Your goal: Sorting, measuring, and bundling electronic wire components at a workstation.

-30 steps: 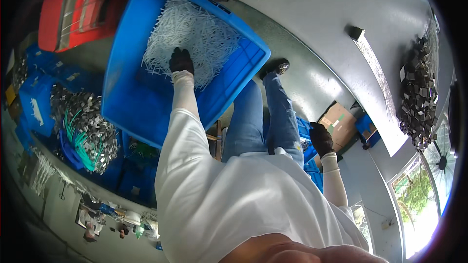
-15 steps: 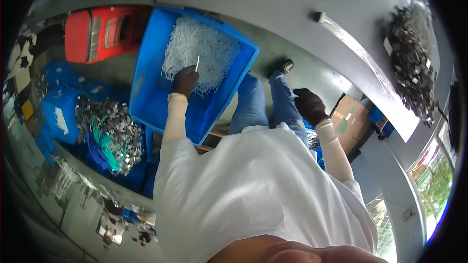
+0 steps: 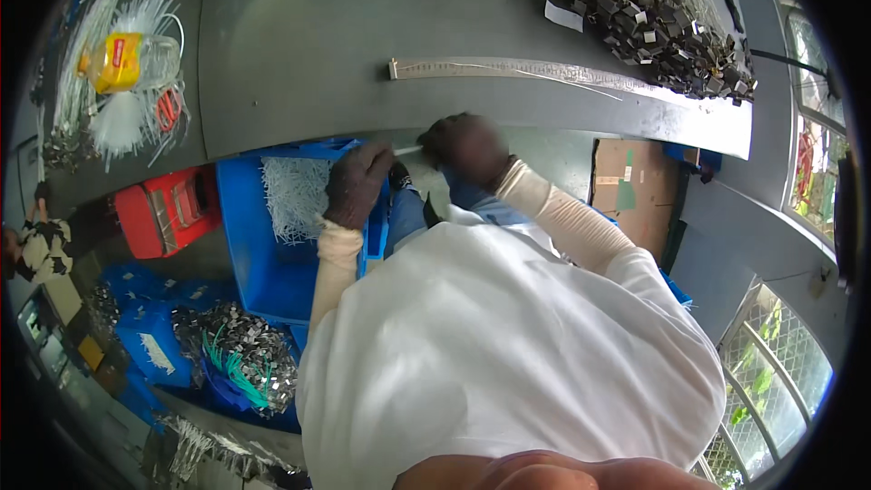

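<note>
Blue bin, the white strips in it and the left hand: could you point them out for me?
Blue bin (image 3: 279,283), head view: bare inside surface.
White strips (image 3: 295,200), head view: middle of the pile.
Left hand (image 3: 357,185), head view: back of the dark glove.

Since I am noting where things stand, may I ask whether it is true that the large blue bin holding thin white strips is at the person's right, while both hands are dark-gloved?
Only the side is wrong: the head view shows the large blue bin at the person's left. It holds thin white strips, and the left hand and right hand are both dark-gloved.
</note>
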The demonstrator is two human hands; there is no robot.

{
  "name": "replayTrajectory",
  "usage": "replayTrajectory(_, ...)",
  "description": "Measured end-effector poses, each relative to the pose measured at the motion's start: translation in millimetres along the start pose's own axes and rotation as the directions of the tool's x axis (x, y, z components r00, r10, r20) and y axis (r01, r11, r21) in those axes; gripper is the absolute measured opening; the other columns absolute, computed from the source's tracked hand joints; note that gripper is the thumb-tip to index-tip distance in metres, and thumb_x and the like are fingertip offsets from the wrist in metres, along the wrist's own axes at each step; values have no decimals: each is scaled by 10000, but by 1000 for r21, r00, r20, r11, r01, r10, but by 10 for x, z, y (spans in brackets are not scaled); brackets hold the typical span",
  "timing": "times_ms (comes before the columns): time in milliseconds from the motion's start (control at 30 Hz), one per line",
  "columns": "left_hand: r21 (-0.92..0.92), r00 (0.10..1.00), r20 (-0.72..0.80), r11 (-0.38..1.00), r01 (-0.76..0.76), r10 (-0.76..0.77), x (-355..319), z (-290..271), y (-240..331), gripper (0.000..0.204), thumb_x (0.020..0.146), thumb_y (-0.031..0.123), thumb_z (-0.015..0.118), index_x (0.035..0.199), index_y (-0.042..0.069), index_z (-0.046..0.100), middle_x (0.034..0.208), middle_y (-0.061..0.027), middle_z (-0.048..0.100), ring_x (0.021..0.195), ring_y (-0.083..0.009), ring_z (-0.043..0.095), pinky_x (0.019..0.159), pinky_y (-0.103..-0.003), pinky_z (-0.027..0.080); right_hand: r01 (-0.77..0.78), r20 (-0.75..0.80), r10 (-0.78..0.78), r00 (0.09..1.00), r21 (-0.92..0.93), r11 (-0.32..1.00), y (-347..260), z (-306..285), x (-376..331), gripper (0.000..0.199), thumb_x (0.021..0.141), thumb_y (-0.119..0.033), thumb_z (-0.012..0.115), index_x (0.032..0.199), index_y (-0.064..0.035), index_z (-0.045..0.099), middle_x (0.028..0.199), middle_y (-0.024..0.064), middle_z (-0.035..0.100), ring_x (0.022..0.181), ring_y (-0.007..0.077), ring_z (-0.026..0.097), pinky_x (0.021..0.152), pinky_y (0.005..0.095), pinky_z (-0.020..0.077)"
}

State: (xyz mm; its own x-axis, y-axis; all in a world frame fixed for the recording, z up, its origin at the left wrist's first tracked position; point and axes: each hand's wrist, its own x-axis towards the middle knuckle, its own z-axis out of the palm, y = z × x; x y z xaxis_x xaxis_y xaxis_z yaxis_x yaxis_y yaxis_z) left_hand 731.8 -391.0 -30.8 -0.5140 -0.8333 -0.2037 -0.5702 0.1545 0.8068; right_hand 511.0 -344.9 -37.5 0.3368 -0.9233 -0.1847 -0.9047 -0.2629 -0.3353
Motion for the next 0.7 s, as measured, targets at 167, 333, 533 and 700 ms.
replayTrajectory(167,123,899,-435,985,121,-56,842,624,-200,373,850,276,670,1143,51,621,942,-181,659,866,-346,636,748,-423,494,-193,-170,201,965,62,979,744,-57,-96,132,848,-225,599,877,-153,706,841,130,645,850,321,649,728,429,517)
replayTrajectory(333,163,955,-196,953,255,-222,1481,484,-141,346,848,291,669,1091,47,636,1002,-157,662,918,-306,641,825,-407,495,-269,-105,281,954,114,956,923,135,16,122,839,-193,593,854,-131,697,869,144,641,873,340,640,746,448,515)
replayTrajectory(533,210,940,-339,977,24,50,1532,458,-91,278,877,236,634,1084,52,640,968,-152,659,939,-342,636,845,-412,501,-283,-167,293,941,82,956,848,311,313,151,821,-154,582,890,-110,709,936,144,660,880,331,656,770,439,520)
replayTrajectory(700,633,959,56,732,-250,279,840,905,-54,341,886,263,592,1186,101,580,1246,-135,564,1090,-361,575,915,-461,468,-304,-141,313,939,82,949,807,436,435,176,826,-166,584,951,-94,685,920,149,643,872,345,647,744,428,518)
